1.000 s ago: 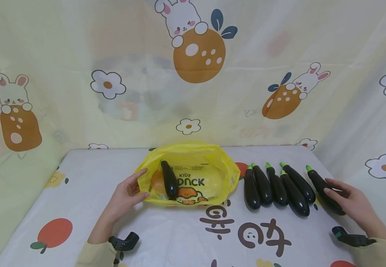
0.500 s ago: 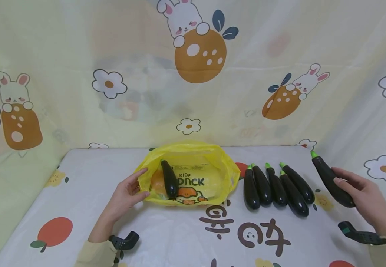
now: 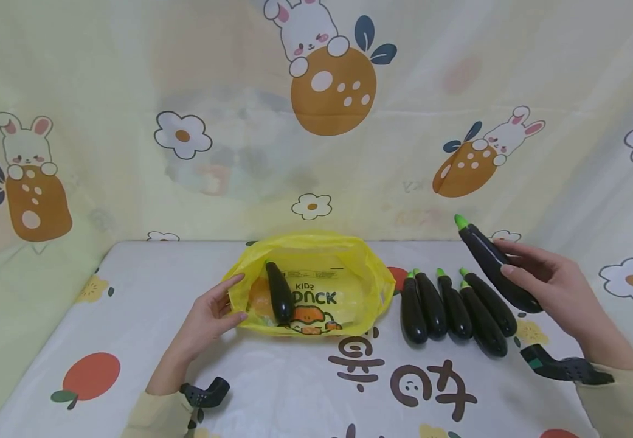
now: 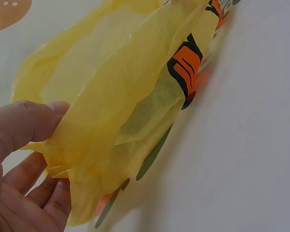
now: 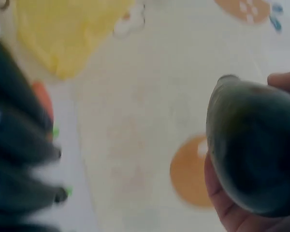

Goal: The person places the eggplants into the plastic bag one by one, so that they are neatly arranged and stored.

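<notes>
"Right hand (image 3: 548,286) moved up and left in the head view, holding one eggplant (image 3: 488,257) above the desk (image 3: 272,383)."

"Could it bump anything?"

"Maybe the five eggplants (image 3: 455,307), if it dips."

"Left-wrist view?"

"Left hand (image 4: 21,179) pinches the yellow bag (image 4: 106,111); it could flop if freed."

"Right-wrist view?"

"Blurry. Smooth eggplant might slip."

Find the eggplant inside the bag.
Head view, left of centre: the eggplant lies in the left part of the yellow bag, between the left hand and the printed lettering.
</notes>
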`<state>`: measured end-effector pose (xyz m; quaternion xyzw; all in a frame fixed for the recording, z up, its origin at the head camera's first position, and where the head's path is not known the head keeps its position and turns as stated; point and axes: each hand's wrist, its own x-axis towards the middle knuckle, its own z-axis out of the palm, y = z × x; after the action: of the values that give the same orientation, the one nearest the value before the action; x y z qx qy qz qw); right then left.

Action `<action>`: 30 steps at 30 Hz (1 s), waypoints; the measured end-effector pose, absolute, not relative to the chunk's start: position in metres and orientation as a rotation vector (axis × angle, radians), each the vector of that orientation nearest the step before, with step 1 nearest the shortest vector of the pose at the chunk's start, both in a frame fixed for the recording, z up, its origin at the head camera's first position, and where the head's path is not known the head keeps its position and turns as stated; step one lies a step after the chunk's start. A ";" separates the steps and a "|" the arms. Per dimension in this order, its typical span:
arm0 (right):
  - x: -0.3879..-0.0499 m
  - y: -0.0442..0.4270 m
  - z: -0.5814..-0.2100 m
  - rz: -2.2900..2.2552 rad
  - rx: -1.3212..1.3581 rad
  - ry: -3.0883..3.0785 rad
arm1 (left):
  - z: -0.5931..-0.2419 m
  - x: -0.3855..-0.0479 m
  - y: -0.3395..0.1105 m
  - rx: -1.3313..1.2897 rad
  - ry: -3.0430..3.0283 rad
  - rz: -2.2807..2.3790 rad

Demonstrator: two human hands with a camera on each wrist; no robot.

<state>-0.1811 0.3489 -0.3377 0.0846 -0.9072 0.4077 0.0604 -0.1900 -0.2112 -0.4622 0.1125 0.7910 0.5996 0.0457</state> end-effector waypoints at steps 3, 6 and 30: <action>-0.185 0.321 -0.331 1.258 0.359 -2.736 | -0.462 -0.190 -0.212 0.343 2.426 1.823; -0.189 0.292 -0.329 1.243 0.488 -2.729 | -0.462 -0.190 -0.212 0.336 2.432 1.814; -0.234 0.121 -0.391 1.188 0.769 -2.969 | -0.463 -0.191 -0.210 0.362 2.420 1.829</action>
<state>-0.2337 0.1212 -0.3915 0.2333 -0.9002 0.3601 -0.0739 -0.1913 -0.2104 -0.4631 0.1183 0.7914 0.5982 0.0431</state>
